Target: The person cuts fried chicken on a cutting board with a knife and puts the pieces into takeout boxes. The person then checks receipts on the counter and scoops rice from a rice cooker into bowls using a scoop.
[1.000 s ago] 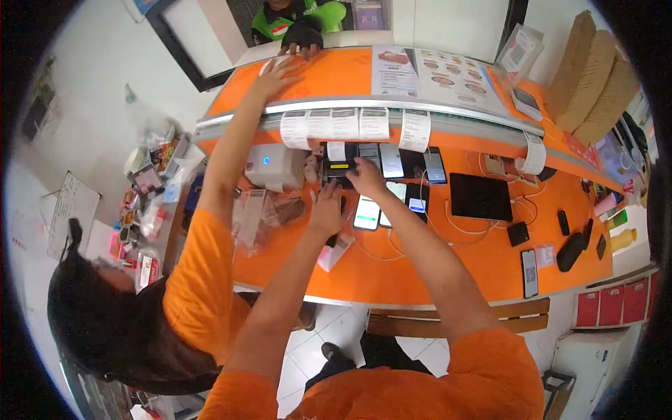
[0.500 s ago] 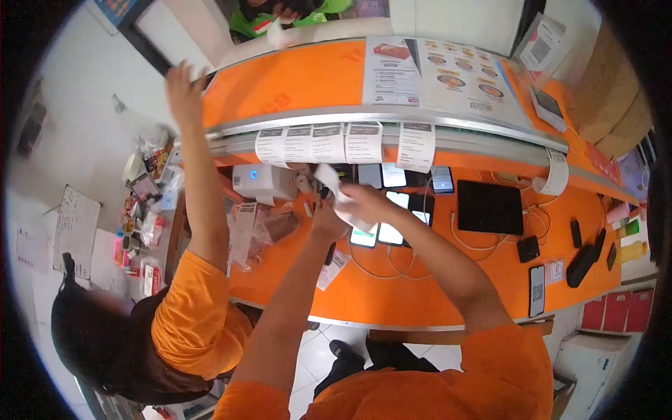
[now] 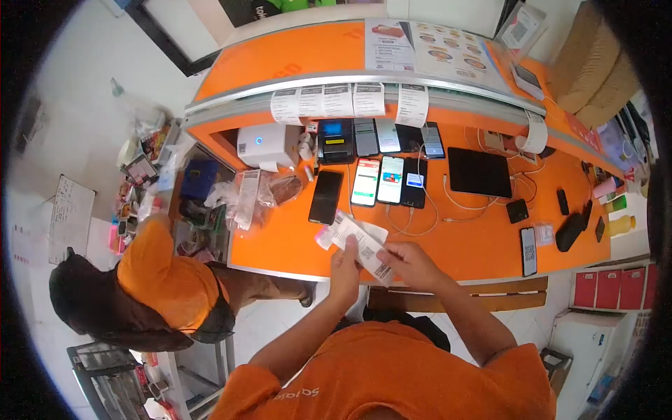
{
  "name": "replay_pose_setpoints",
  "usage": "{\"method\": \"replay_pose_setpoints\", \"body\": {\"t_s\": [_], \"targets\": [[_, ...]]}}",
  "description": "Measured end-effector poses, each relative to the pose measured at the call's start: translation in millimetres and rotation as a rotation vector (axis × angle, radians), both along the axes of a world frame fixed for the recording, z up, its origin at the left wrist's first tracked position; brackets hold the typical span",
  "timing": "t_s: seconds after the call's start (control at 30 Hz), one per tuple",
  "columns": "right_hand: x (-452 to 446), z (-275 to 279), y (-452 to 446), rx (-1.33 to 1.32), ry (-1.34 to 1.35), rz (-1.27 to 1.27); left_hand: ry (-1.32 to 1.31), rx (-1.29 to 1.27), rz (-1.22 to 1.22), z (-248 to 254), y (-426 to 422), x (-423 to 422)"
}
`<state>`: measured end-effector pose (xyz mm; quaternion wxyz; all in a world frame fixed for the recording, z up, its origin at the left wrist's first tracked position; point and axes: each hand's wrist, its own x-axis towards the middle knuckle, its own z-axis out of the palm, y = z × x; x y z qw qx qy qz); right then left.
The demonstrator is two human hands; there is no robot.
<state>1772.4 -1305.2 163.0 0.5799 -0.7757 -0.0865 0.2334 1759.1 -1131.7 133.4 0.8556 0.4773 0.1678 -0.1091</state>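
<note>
My left hand [image 3: 344, 271] is closed on a printed paper receipt [image 3: 365, 242], its thumb lying on top. My right hand [image 3: 413, 266] pinches the right end of the same receipt. Another slip of paper shows partly beneath it, with a pinkish edge at the left. Both hands are above the front edge of the orange counter [image 3: 448, 245]. Just beyond the papers lies a dark-screened phone [image 3: 325, 197], and to its right are a lit phone [image 3: 365, 183] and a second lit phone [image 3: 390, 180].
Several receipts [image 3: 337, 100] hang from the shelf edge. Behind are a white printer [image 3: 268, 145], a black device [image 3: 336, 142] and a tablet [image 3: 480, 172], with cables around. Plastic-wrapped items [image 3: 248, 199] lie left. A co-worker in an orange shirt [image 3: 168, 280] bends toward the left shelves.
My hands have come back from among the phones toward the counter's front edge, now both on the receipt. The co-worker's raised arm has come down, and the co-worker has moved left.
</note>
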Motion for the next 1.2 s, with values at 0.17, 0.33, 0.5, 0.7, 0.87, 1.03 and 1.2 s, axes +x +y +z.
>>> {"method": "replay_pose_setpoints", "body": {"t_s": [0.17, 0.33, 0.5, 0.7, 0.87, 1.03, 1.2], "targets": [[-42, 34, 39, -0.119, -0.159, 0.037, -0.107, 0.188, 0.043, 31, 24, -49], [-77, 22, 76, -0.342, -0.857, 0.226, 0.022, 0.075, 0.142, 15, 62, -79], [-97, 20, 104, -0.291, -0.806, 0.112, 0.127, -0.019, 0.083, 23, 117, -92], [-76, -27, 136, 0.266, 0.018, -0.182, -0.123, 0.349, -0.144, 14, 105, -117], [-29, -4, 131, 0.630, 0.107, -0.324, -0.212, 0.546, -0.387, 42, 94, -121], [67, 42, 51, -0.010, -0.601, -0.609, -0.272, 0.404, -0.261, 25, 98, -104], [172, 93, -72, -0.401, -1.173, -0.820, -0.328, 0.498, -0.110, 6, 123, -101]]}}
